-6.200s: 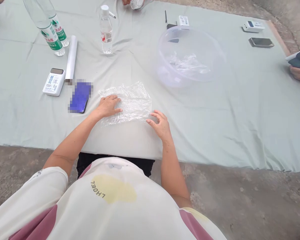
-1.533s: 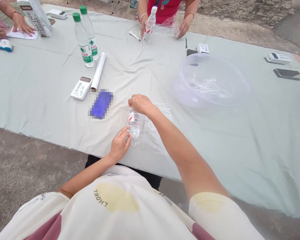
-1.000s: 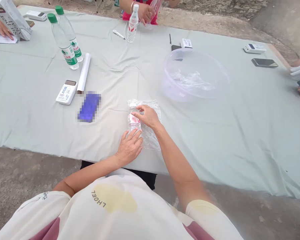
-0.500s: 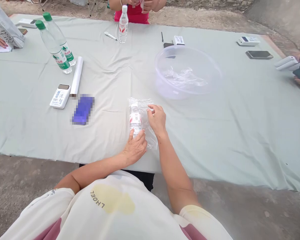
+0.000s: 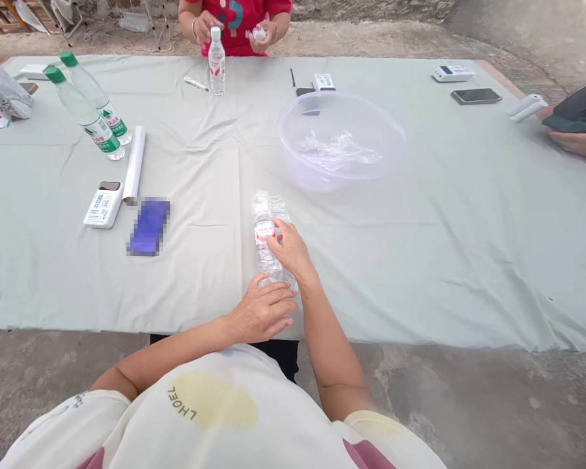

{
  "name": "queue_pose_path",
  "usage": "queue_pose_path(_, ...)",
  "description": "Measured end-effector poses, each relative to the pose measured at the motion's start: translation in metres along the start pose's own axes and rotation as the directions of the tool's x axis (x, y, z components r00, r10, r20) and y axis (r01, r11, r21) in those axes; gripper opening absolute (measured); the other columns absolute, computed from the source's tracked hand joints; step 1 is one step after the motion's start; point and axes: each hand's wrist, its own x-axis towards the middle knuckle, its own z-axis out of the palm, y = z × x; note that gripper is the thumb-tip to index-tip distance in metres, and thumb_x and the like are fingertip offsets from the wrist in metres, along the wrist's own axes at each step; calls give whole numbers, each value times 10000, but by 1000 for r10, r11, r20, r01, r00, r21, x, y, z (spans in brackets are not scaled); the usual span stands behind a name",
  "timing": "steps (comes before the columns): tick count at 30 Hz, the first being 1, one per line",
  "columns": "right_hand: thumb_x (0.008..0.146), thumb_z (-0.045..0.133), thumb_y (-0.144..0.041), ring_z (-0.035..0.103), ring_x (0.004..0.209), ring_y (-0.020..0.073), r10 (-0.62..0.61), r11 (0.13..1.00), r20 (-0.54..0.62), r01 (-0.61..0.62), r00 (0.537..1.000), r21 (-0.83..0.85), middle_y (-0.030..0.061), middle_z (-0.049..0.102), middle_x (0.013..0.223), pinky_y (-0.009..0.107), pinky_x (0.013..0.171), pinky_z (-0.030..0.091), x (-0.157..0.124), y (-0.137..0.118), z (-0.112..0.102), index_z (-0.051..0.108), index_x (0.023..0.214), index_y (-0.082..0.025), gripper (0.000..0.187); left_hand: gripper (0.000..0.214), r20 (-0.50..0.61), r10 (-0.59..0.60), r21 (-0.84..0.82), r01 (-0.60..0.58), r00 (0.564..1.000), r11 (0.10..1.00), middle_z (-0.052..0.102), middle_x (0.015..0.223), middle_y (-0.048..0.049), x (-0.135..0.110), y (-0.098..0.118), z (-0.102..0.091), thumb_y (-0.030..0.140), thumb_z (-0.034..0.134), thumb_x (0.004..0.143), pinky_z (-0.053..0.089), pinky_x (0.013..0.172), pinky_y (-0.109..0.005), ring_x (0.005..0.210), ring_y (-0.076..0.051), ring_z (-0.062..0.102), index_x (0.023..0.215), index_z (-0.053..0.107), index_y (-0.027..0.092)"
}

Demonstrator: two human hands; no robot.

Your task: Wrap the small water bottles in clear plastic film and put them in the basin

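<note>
A small clear water bottle (image 5: 265,232) with a white and red label lies on the table in front of me, its cap end pointing away. Crinkled clear plastic film (image 5: 279,207) is around it and spreads to its right. My right hand (image 5: 293,251) reaches over the bottle from the right, thumb and forefinger curled at the label and closed on the film; its other fingers are partly hidden. Close to the bottle's base, my left hand (image 5: 262,311) is open with fingers spread, the fingertips by the film's near edge.
A translucent basin (image 5: 342,179) holding loose film stands ahead to the right. Left are two green-capped bottles (image 5: 95,127), a white roll (image 5: 135,163), a white device (image 5: 103,205) and a blurred blue item (image 5: 149,226). A person in red (image 5: 234,26) sits opposite, near another water bottle (image 5: 217,65).
My right hand has moved left from the film onto the bottle's label, and the film on that side looks narrower. My left hand has drawn back from the bottle's base and spread its fingers.
</note>
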Motion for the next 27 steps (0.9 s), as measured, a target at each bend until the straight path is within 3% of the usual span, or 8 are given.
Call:
queue_pose_path(2, 910, 410, -311, 616, 1101, 260, 51, 997, -39, -48, 998, 66, 115, 595, 1337, 461, 992, 475, -3, 18, -6, 468, 1459, -211, 561, 213, -144, -163, -72, 154, 976, 985, 719, 1137, -87, -6, -4, -5, 259, 499, 959, 401, 1077, -464, 1121, -213, 645, 1111, 640, 209)
queue_pose_path(4, 907, 403, -287, 616, 1095, 251, 90, 992, -134, -77, 987, 104, 117, 596, 1328, 457, 986, 474, -8, 31, -9, 470, 1456, -218, 557, 218, -232, -371, -133, 348, 899, 928, 717, 1108, -91, -7, -13, -8, 238, 495, 945, 451, 1001, -428, 1082, -218, 652, 1114, 628, 202)
queue_pose_path(7, 910, 412, -279, 617, 1046, 234, 71, 993, -325, -35, 943, 113, 122, 585, 1327, 427, 935, 497, -19, 35, -10, 508, 1413, -213, 516, 297, -209, -582, -221, 542, 786, 811, 680, 1221, -112, 1, -31, -11, 205, 469, 925, 461, 1020, -441, 1186, -244, 611, 1190, 603, 194)
queue_pose_path(10, 919, 493, -392, 567, 1133, 280, -76, 997, -393, 72, 916, -25, 113, 606, 1292, 443, 957, 476, -29, 27, -5, 610, 1290, -223, 424, 399, -104, -631, -323, 574, 769, 753, 620, 1350, -111, 17, -40, -13, 153, 413, 914, 433, 1092, -434, 1291, -231, 553, 1279, 569, 190)
queue_pose_path(14, 852, 626, -413, 495, 1236, 356, -138, 976, -316, 75, 939, -205, 110, 551, 1405, 498, 960, 451, -38, 20, 7, 619, 1253, -235, 438, 406, -30, -660, -453, 578, 751, 679, 603, 1371, -109, 30, -35, -11, 161, 427, 908, 429, 1104, -440, 1291, -235, 549, 1289, 565, 196)
queue_pose_path(19, 811, 597, -275, 441, 1312, 362, -90, 981, -391, 14, 916, -192, 142, 475, 1482, 539, 1006, 430, -38, 33, 14, 495, 1374, -211, 576, 360, 141, -755, -704, 602, 640, 378, 620, 1325, -137, 28, -35, -5, 199, 502, 899, 466, 1057, -433, 1223, -244, 603, 1253, 571, 185)
queue_pose_path(24, 790, 583, -298, 469, 1339, 327, 162, 972, -387, -79, 908, 222, 150, 531, 1425, 524, 1107, 397, -34, 45, 3, 506, 1370, -194, 594, 396, 317, -747, -867, 498, 585, 22, 569, 1384, -158, 30, -35, -8, 294, 607, 892, 483, 1038, -443, 1226, -257, 601, 1271, 560, 192)
queue_pose_path(27, 790, 636, -434, 506, 1339, 304, 369, 773, -235, -156, 899, 615, 132, 523, 1456, 459, 1076, 466, -45, 40, 6, 519, 1366, -213, 628, 579, 407, -708, -875, 468, 576, -122, 514, 1446, -165, 35, -26, -10, 408, 678, 870, 488, 1028, -447, 1304, -279, 536, 1386, 487, 228)
